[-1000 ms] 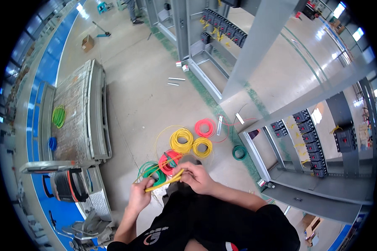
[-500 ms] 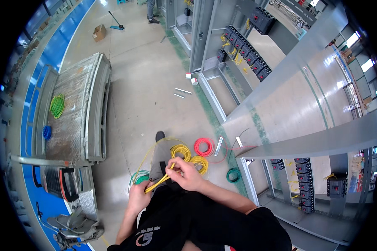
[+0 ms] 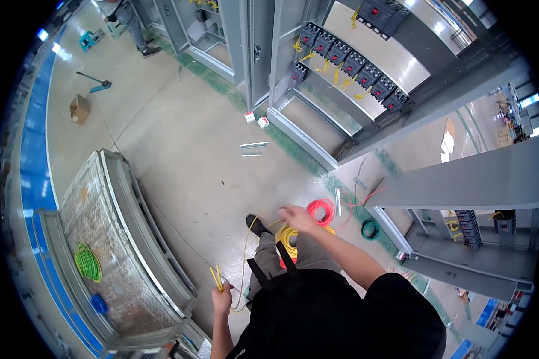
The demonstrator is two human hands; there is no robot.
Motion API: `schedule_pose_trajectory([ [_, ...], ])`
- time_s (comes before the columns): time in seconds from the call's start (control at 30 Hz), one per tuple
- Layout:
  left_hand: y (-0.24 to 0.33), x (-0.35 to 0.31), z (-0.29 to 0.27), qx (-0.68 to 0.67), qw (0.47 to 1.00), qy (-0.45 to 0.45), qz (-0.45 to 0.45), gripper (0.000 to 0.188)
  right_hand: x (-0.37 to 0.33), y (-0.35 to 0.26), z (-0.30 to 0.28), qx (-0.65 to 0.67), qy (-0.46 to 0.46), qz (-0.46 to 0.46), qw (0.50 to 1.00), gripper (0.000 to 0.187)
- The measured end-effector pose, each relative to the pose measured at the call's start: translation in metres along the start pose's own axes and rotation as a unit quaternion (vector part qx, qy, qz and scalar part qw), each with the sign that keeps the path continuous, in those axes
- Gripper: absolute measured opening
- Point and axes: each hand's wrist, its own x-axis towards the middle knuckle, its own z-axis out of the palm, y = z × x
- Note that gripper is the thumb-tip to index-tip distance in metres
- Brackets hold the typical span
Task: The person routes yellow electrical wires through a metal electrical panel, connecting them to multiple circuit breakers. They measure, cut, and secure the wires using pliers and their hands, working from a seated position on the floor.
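Observation:
My left hand (image 3: 222, 298) is closed round a short folded bundle of yellow wire (image 3: 216, 278), low and left of my body. Two wire tips stick up above the fingers. Stretched out ahead of me, my right hand (image 3: 297, 218) is apart from that bundle, and motion smears its fingers. It appears over the near side of a yellow wire coil (image 3: 284, 238) lying between my legs, left of a red wire coil (image 3: 309, 210). A loose yellow strand (image 3: 245, 251) curves over the floor past my shoe (image 3: 257, 225).
A green wire coil (image 3: 377, 229) lies right of the red one. Grey cabinets (image 3: 308, 139) with rows of black breakers (image 3: 354, 62) stand ahead and right. At left, a metal cart (image 3: 139, 263) carries light green (image 3: 88, 262) and blue (image 3: 99, 304) coils. Another person (image 3: 132, 24) stands far off.
My hands have parted: the left moved lower with the yellow wire, while the right let go and reached forward. My view has swung round, shifting the cabinets and cart.

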Motion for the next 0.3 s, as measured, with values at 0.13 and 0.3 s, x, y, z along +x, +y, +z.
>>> schedule_pose_trajectory([
  [0.13,-0.038,0.045,-0.032,-0.162,0.986,-0.035,0.02,0.028,-0.001,0.095,-0.04,0.053,0.189,0.293,0.936,0.039],
  [0.3,-0.118,0.08,-0.035,-0.214,0.962,-0.069,-0.156,0.038,-0.046,0.223,-0.011,-0.164,0.151,0.398,0.89,0.034],
])
